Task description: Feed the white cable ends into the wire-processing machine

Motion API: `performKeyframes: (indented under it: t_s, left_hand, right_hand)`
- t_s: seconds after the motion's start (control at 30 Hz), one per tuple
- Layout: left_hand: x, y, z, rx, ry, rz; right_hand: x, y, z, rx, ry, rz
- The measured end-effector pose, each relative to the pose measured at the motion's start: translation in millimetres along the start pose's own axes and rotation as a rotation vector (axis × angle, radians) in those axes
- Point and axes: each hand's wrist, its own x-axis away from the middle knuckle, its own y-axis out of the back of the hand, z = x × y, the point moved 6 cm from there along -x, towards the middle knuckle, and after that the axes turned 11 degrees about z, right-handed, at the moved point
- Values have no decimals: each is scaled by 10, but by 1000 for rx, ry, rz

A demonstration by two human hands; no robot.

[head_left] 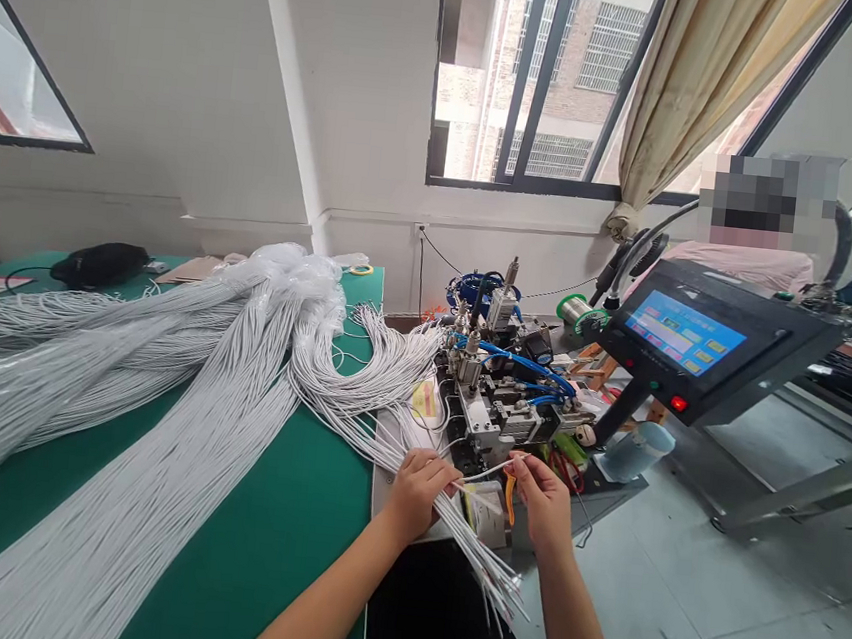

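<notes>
My left hand (pixel 418 495) is closed around a bundle of thin white cables (pixel 475 548), whose loose ends fan out over my lap. A single white cable (pixel 484 474) runs from that hand to my right hand (pixel 541 491), which pinches its end between thumb and fingertips. Just beyond both hands stands a bench machine (pixel 505 392) with metal cylinders and blue air tubes. An orange-handled tool (pixel 509 496) lies beside my right fingers. From the left hand the bundle curves back to the green table; the cable tip itself is too small to make out.
Long white cable bundles (pixel 156 464) with plastic wrap cover much of the green table (pixel 262 535). A control panel with a lit screen (pixel 685 332) rises at the right. Near it are a solder wire spool (pixel 575 314) and a clear plastic container (pixel 637 450). Another person (pixel 740 259) sits behind the panel.
</notes>
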Motion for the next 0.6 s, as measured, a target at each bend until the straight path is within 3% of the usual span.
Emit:
performKeyframes:
  t_s: [0.1, 0.23, 0.37, 0.6]
  left_hand:
    - [-3, 30, -14, -16, 14, -17]
    - [-3, 1, -36, -17, -52, 49]
    - [14, -46, -45, -55, -103, 85]
    - [-2, -77, -35, -70, -42, 90]
  right_hand:
    - [-12, 26, -28, 17, 1, -31]
    - [-2, 27, -7, 94, 19, -22]
    - [16, -18, 66, 192, 32, 31]
    - [18, -109, 88, 299, 1, 153]
